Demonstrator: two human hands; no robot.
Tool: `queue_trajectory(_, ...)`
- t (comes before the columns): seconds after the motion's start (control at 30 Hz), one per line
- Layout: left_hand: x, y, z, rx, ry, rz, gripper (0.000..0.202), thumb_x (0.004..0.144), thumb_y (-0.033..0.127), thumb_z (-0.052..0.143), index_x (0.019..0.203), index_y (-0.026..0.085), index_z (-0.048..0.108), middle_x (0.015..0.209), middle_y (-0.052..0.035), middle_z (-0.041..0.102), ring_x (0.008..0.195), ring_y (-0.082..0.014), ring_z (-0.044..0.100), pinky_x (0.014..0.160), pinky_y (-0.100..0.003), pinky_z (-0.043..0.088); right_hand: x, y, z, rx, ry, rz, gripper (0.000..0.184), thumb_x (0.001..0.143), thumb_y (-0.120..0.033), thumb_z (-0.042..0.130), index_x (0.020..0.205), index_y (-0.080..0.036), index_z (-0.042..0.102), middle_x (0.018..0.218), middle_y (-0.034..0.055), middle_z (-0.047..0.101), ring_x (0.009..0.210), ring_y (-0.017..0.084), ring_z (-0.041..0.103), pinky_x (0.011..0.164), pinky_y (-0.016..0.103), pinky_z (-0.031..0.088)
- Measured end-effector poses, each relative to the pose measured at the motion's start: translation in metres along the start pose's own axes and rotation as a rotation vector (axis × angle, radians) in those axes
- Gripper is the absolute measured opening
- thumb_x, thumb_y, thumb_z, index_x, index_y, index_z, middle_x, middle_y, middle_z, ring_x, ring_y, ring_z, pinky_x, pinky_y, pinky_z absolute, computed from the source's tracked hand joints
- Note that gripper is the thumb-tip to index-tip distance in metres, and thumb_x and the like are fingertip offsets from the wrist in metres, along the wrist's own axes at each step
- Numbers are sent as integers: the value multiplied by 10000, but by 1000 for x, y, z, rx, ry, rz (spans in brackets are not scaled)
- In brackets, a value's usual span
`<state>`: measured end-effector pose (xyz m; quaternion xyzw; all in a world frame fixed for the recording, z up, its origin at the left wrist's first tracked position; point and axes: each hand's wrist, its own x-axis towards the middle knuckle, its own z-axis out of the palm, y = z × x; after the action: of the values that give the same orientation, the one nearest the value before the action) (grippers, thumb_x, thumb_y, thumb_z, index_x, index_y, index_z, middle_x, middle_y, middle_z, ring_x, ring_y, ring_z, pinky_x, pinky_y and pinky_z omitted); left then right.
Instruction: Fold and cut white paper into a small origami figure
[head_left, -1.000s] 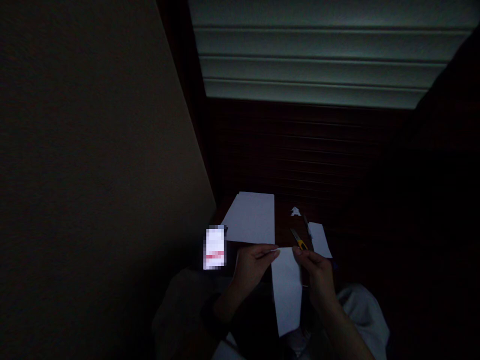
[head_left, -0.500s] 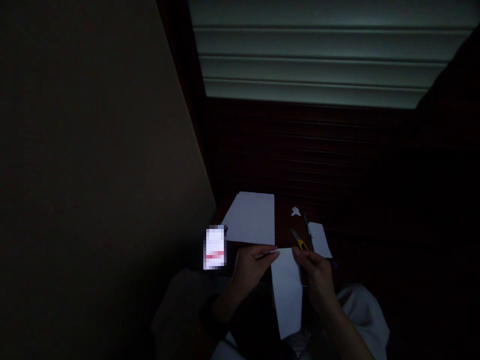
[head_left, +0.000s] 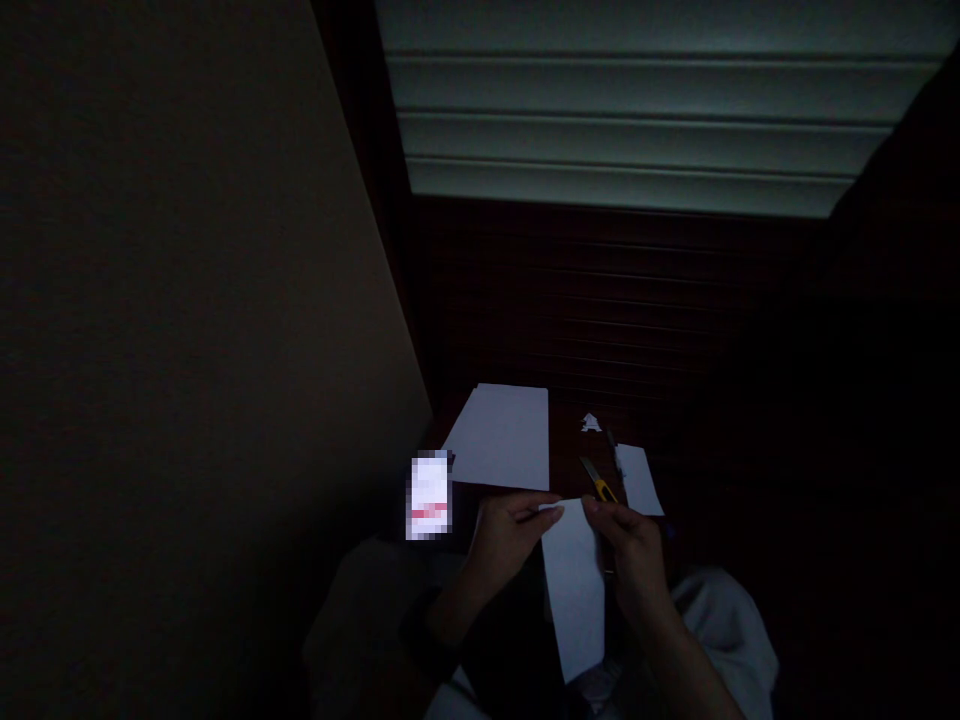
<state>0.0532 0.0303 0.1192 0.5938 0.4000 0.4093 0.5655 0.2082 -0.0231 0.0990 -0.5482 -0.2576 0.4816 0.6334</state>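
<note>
Both of my hands hold one long white paper strip by its top edge, in dim light over my lap. My left hand pinches the strip's upper left corner between thumb and fingers. My right hand pinches the upper right corner. The strip hangs down and toward me, its lower end pointed near my knees.
On the dark table lie a white sheet, a yellow-handled cutter, a smaller white paper and a small crumpled scrap. A lit, blurred phone screen stands at the left. A wall is at the left, window blinds behind.
The strip has slid slightly lower and my fingertips have closed in a little at its top edge. Everything on the table is unmoved.
</note>
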Motion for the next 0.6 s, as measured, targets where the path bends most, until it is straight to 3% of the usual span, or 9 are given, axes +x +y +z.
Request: queue_trajectory(0.6,1,-4,-2,14,-29,11,251,726,324,687,913,161,721,925,-73,723,843,-230,678,756,-296,551,0,0,1,21,-5,3,210,673,-369,738,724,-166,725,579,8,631,543,155,558,511,244,417)
